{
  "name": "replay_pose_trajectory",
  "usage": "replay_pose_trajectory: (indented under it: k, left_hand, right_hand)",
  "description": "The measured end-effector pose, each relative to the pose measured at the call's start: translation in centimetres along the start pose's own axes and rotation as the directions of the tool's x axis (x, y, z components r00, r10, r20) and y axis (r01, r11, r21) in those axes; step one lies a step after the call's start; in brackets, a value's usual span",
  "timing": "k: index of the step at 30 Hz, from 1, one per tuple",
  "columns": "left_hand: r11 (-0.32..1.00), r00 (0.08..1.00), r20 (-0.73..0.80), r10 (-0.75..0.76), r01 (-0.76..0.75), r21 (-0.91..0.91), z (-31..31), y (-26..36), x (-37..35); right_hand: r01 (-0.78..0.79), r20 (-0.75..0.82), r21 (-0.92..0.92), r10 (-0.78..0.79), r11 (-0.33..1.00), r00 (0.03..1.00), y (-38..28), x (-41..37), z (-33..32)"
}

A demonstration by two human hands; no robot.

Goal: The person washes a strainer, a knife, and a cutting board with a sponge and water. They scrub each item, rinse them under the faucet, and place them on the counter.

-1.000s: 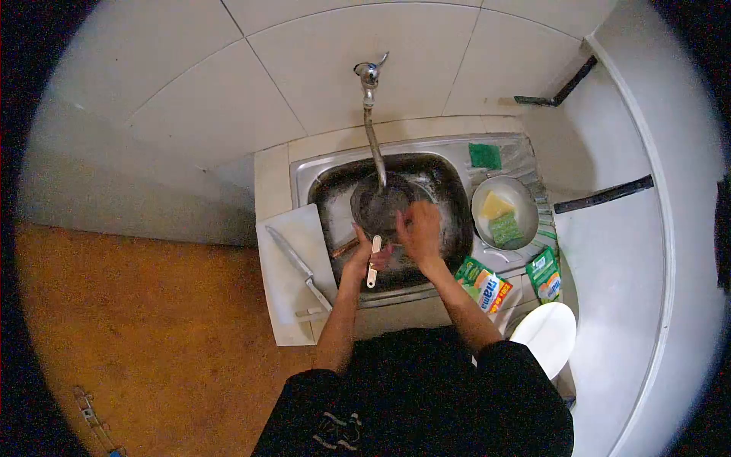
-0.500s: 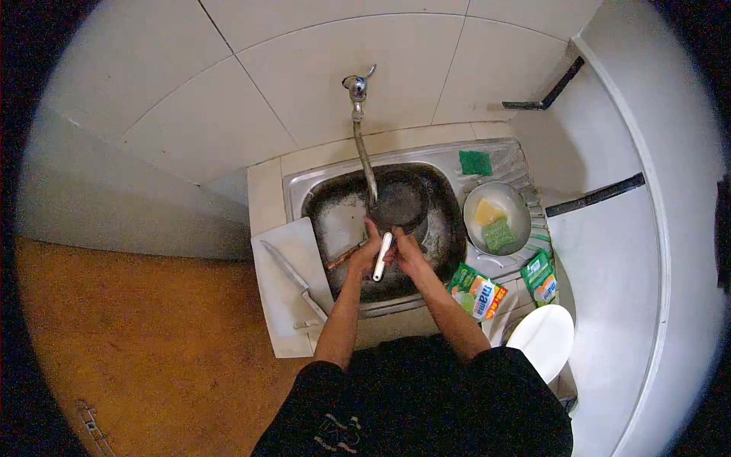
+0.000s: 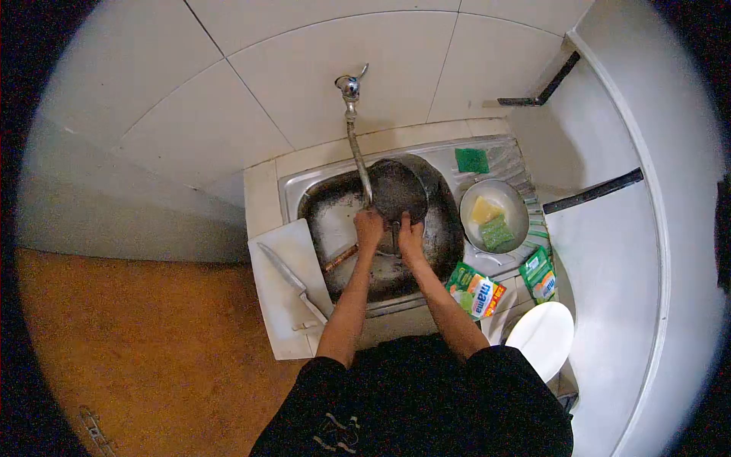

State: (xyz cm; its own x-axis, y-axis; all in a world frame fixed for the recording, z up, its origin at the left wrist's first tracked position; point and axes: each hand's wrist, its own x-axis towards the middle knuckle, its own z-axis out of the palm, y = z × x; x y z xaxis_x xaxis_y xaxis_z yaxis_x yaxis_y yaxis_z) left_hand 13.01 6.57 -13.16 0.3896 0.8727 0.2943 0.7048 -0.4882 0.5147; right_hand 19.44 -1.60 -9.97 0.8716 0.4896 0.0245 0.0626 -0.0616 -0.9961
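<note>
A dark round pan (image 3: 400, 189) is held tilted in the sink basin (image 3: 445, 255), beneath the end of the tap hose (image 3: 358, 156). My left hand (image 3: 369, 230) is closed at the pan's lower left edge, beside the hose end. My right hand (image 3: 412, 238) grips the lower right edge, its thumb over the dark surface. The pan's white handle does not show now. Left of my forearms, a brown stick-like handle (image 3: 340, 257) lies in the basin; what it belongs to is partly hidden.
A knife (image 3: 282, 266) lies on a white cutting board (image 3: 304, 251) at the left. To the right are a green scouring pad (image 3: 472, 160), a metal bowl (image 3: 520, 202) holding sponges, two green detergent packets (image 3: 476, 293), and a white plate (image 3: 542, 343).
The pan has turned and tilted, and its white handle has gone out of sight. My left hand has moved up to the pan's edge; the right has shifted slightly up along it.
</note>
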Motion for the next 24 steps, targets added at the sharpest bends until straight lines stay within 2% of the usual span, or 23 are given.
replay_pose_trajectory:
  k: [2, 3, 5, 6, 8, 9, 11, 12, 14, 15, 17, 18, 20, 21, 23, 24]
  left_hand:
    - [0.941, 0.98, 0.11, -0.164, 0.189, -0.281, 0.5, -0.3, 0.7]
    - [0.941, 0.981, 0.107, -0.163, 0.187, -0.283, 0.5, -0.1, 1.0]
    - [0.957, 0.976, 0.089, -0.201, 0.215, -0.196, -0.1, 0.5, 1.6]
    - [0.961, 0.972, 0.079, -0.221, 0.231, -0.149, -0.7, 0.8, 1.8]
    - [0.963, 0.964, 0.058, -0.259, 0.262, -0.056, -2.0, 1.5, 2.1]
    - [0.963, 0.964, 0.057, -0.259, 0.262, -0.056, -3.1, 2.3, 2.4]
    - [0.893, 0.9, 0.113, -0.422, 0.434, -0.122, -5.2, 3.5, 2.7]
    - [0.874, 0.889, 0.178, -0.423, 0.452, -0.181, -1.5, 0.4, 2.5]
    - [0.816, 0.854, 0.307, -0.419, 0.503, -0.284, 6.0, -5.6, 2.1]
    - [0.816, 0.853, 0.307, -0.422, 0.505, -0.282, 4.7, -5.1, 1.9]
    - [0.886, 0.973, 0.15, -0.174, 0.221, -0.408, -0.5, -1.9, 1.7]
    - [0.886, 0.973, 0.152, -0.173, 0.221, -0.409, -2.3, -0.7, 2.0]
    - [0.939, 0.901, 0.405, -0.154, 0.261, -0.224, -5.0, 0.9, 2.5]
    - [0.939, 0.901, 0.403, -0.157, 0.263, -0.222, -6.2, 1.6, 2.3]
    - [0.926, 0.944, 0.316, -0.092, 0.197, -0.321, -7.7, 2.5, 1.2]
    - [0.926, 0.944, 0.315, -0.096, 0.201, -0.319, -7.9, 2.4, 0.8]
  right_hand:
    - [-0.243, 0.059, -0.345, 0.279, 0.907, 0.958, -2.6, -0.2, -1.0]
    - [-0.24, 0.06, -0.344, 0.276, 0.908, 0.959, -2.4, -0.3, -1.1]
    - [-0.062, 0.035, -0.64, 0.11, 0.765, 0.993, -0.4, -0.6, -1.2]
    - [-0.061, 0.037, -0.64, 0.11, 0.766, 0.993, 1.1, -0.5, -1.2]
    - [0.003, 0.042, -0.41, 0.016, 0.912, 0.999, 3.3, -0.2, -1.3]
    - [0.004, 0.043, -0.41, 0.015, 0.912, 0.999, 3.0, -0.5, -1.5]
    - [0.022, -0.007, -0.549, -0.031, 0.835, 0.999, 1.1, -1.3, -1.9]
    - [0.02, -0.006, -0.549, -0.028, 0.836, 1.0, -1.5, -1.5, -2.3]
    - [-0.11, 0.011, -0.655, 0.154, 0.748, 0.988, -7.0, -2.0, -3.1]
    - [-0.11, 0.013, -0.655, 0.156, 0.748, 0.988, -7.2, -2.0, -3.3]
    - [-0.004, 0.12, -0.763, 0.148, 0.646, 0.982, -7.4, -1.9, -4.4]
    - [-0.006, 0.117, -0.764, 0.149, 0.645, 0.982, -8.0, -1.9, -4.8]
    - [0.085, 0.247, -0.805, 0.202, 0.587, 0.948, -9.5, -1.8, -5.5]
    - [0.087, 0.25, -0.804, 0.202, 0.588, 0.947, -9.6, -1.8, -5.7]
    - [0.272, 0.365, -0.798, 0.073, 0.538, 0.928, -9.8, -2.0, -6.1]
    - [0.274, 0.369, -0.797, 0.074, 0.538, 0.927, -10.1, -2.2, -6.2]
